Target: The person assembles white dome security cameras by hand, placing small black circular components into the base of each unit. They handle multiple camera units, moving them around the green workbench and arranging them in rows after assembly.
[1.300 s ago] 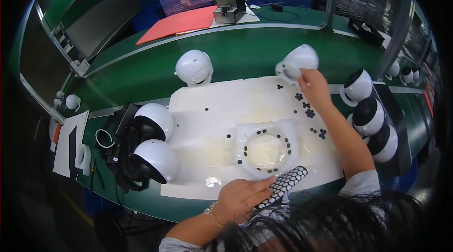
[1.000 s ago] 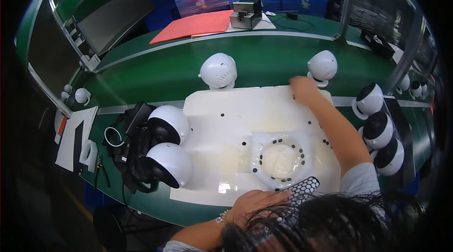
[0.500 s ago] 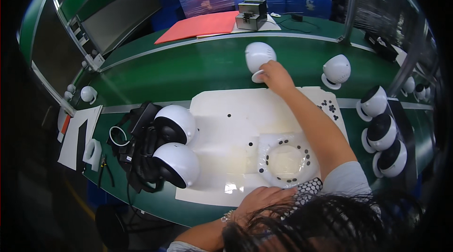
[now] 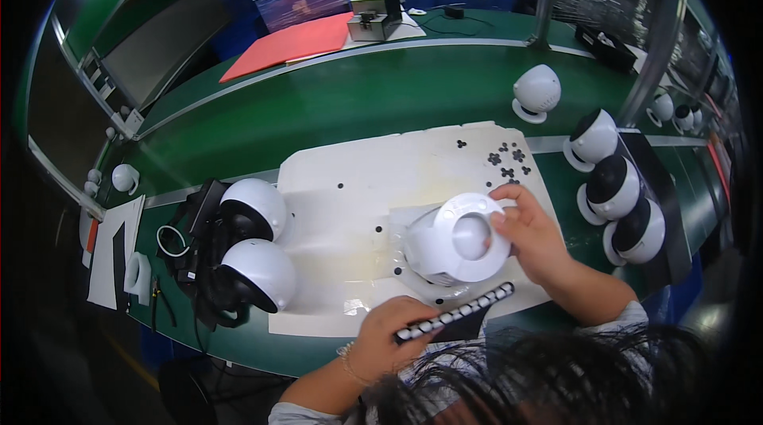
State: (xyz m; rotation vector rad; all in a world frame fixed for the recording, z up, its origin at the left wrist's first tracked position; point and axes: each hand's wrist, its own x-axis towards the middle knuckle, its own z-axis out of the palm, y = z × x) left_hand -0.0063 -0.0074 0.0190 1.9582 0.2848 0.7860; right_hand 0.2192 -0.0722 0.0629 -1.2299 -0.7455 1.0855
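A white rounded device lies tipped over, its ring-shaped base turned up to face me. The thumb and fingers of my right hand grip that base at its right side. Nearer the front edge, my left hand is closed on a dark sheet dotted with rows of white-rimmed pads, seen nearly edge-on. Below the device is a plastic-wrapped ring, mostly hidden by it. These are over a cream-coloured board, with small black round pads scattered at its far right.
Two larger white-and-black domed units stand left beside black straps and cables. Similar small devices line the right, and another stands farther back. Pliers and a white handle-shaped piece lie at left.
My right hand has brought the white device from the far side toward me and tipped its base up. My left hand has lifted the pad sheet. The whole view has shifted.
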